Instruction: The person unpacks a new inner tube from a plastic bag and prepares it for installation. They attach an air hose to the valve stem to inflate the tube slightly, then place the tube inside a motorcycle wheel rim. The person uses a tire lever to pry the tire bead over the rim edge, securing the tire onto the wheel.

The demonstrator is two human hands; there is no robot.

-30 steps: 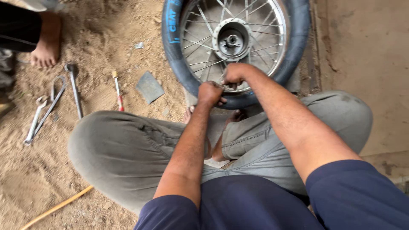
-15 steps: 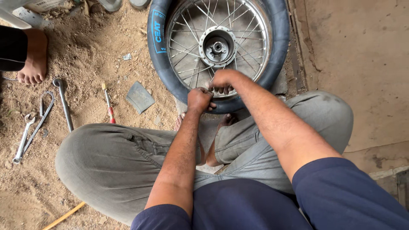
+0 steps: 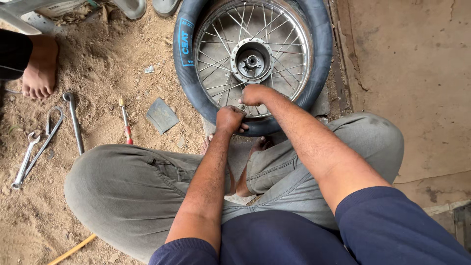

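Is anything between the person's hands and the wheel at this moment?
Nothing visible. The left hand rests on the black tyre at its near edge, and the right hand sits just inside on the spoked rim. The tools lie off in the sand, clear of both hands.

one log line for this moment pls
left hand: gripping black rubber tyre | right hand: on spoked metal rim | grey metal spanners: on sand

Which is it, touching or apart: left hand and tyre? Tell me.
Touching. The head view shows the left hand closed on the near edge of the tyre, no gap visible.
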